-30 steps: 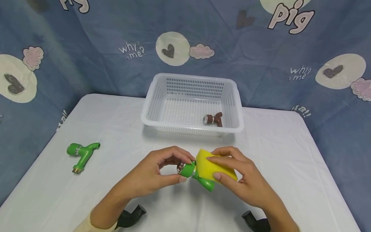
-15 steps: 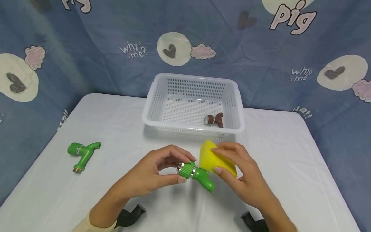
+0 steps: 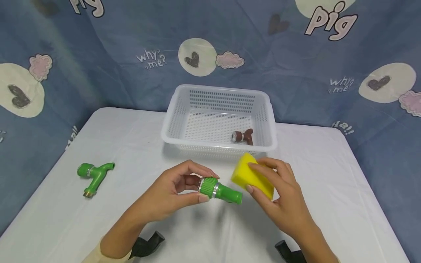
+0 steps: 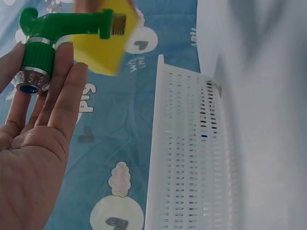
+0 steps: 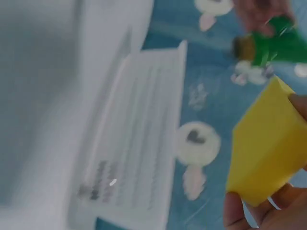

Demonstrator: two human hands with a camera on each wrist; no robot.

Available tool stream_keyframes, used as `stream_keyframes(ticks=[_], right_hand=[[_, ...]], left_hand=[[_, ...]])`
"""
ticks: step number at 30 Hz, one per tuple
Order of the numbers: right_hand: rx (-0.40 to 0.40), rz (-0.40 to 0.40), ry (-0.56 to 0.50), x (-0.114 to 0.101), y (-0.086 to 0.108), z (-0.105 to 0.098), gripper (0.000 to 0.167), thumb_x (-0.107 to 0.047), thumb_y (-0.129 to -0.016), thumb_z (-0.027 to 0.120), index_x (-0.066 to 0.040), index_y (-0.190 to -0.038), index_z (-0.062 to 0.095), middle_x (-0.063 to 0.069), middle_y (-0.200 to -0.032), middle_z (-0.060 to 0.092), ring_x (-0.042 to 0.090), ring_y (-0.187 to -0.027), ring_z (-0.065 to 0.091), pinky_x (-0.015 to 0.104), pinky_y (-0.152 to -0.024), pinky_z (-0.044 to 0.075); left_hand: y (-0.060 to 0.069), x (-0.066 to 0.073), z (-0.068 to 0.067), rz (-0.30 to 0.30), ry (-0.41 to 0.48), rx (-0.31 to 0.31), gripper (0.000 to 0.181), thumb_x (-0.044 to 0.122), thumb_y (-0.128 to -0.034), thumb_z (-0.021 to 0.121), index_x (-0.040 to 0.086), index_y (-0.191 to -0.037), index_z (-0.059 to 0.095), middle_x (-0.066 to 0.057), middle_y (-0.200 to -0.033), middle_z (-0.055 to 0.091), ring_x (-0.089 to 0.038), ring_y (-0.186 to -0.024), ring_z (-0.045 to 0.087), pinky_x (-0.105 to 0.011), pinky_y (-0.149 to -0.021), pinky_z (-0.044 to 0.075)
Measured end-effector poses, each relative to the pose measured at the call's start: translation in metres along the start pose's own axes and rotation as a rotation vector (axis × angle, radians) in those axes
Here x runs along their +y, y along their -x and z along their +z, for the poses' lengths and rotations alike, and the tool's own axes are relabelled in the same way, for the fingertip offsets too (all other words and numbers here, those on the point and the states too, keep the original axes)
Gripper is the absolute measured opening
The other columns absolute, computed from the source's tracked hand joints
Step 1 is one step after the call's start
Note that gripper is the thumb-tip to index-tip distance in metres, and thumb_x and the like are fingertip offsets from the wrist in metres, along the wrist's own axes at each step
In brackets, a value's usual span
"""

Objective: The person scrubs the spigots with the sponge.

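Between the thumb and fingers of my left hand (image 3: 179,190) is a green faucet (image 3: 227,193), held by its ribbed collar above the table. The left wrist view shows its silver-rimmed end and, opposite the hand, a threaded brass inlet (image 4: 118,24). My right hand (image 3: 283,190) grips a yellow sponge (image 3: 251,175) just right of the faucet, with a small gap between the two. A second green faucet (image 3: 95,177) lies on the table at the left.
A white perforated basket (image 3: 167,135) stands at the back of the white-covered table (image 3: 131,146), with a brown faucet (image 3: 243,136) lying inside. Black wrist mounts (image 3: 148,244) show below both hands. A blue patterned cloth (image 3: 131,29) hangs behind.
The sponge has come off the faucet and moved up and right with my right hand. My left hand has turned the faucet, so its spout points more to the right.
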State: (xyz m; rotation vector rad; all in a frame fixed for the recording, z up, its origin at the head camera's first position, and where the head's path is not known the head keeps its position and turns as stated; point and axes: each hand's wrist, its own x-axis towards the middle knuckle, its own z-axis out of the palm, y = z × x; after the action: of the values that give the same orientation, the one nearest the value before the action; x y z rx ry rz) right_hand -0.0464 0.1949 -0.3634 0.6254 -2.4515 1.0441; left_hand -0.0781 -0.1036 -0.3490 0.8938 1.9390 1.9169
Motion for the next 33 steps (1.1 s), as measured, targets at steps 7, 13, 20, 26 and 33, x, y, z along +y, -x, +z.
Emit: stream_keyframes(ticks=[7, 13, 20, 26, 33], right_hand=[[0.001, -0.094, 0.018, -0.012, 0.001, 0.004, 0.057, -0.008, -0.079, 0.087, -0.018, -0.133, 0.071, 0.003, -0.139, 0.057, 0.025, -0.124, 0.047, 0.02, -0.094, 0.044], [0.018, -0.134, 0.098, -0.004, -0.001, 0.005, 0.061, -0.009, -0.075, 0.091, -0.017, -0.131, 0.071, 0.007, -0.136, 0.058, 0.028, -0.12, 0.05, 0.027, -0.088, 0.048], [0.144, -0.143, -0.051, -0.013, 0.002, 0.0, 0.048, -0.038, -0.097, 0.074, -0.007, -0.133, 0.067, 0.017, -0.133, 0.057, 0.029, -0.119, 0.053, 0.018, -0.1, 0.045], [0.134, -0.233, -0.121, -0.024, 0.005, 0.007, 0.048, -0.045, -0.102, 0.067, -0.007, -0.132, 0.069, 0.02, -0.131, 0.057, 0.029, -0.117, 0.055, 0.022, -0.101, 0.045], [0.015, -0.254, -0.052, -0.019, 0.004, 0.007, 0.041, -0.043, -0.105, 0.061, -0.014, -0.131, 0.071, 0.012, -0.131, 0.058, 0.028, -0.118, 0.052, 0.027, -0.098, 0.042]], left_hand=[[-0.001, 0.0, -0.002, 0.037, 0.019, -0.004, 0.036, -0.003, -0.0927, 0.077, 0.007, -0.124, 0.063, -0.013, -0.13, 0.065, -0.035, -0.108, 0.07, -0.04, -0.093, 0.06], [0.0, -0.001, -0.004, 0.036, 0.116, 0.027, 0.036, -0.006, -0.0956, 0.072, 0.002, -0.127, 0.058, -0.019, -0.13, 0.065, -0.036, -0.102, 0.073, -0.042, -0.091, 0.061], [-0.002, -0.004, -0.009, 0.031, 0.172, 0.067, 0.028, -0.003, -0.1017, 0.064, -0.004, -0.129, 0.056, -0.023, -0.122, 0.062, -0.038, -0.091, 0.075, -0.047, -0.095, 0.058], [-0.003, -0.003, -0.005, 0.039, 0.153, 0.102, 0.027, -0.003, -0.1022, 0.063, -0.003, -0.128, 0.055, -0.02, -0.122, 0.064, -0.037, -0.091, 0.075, -0.045, -0.097, 0.058], [-0.001, -0.001, -0.007, 0.012, 0.108, 0.213, 0.029, -0.003, -0.0996, 0.067, -0.003, -0.126, 0.055, -0.019, -0.121, 0.063, -0.036, -0.087, 0.076, -0.042, -0.095, 0.059]])
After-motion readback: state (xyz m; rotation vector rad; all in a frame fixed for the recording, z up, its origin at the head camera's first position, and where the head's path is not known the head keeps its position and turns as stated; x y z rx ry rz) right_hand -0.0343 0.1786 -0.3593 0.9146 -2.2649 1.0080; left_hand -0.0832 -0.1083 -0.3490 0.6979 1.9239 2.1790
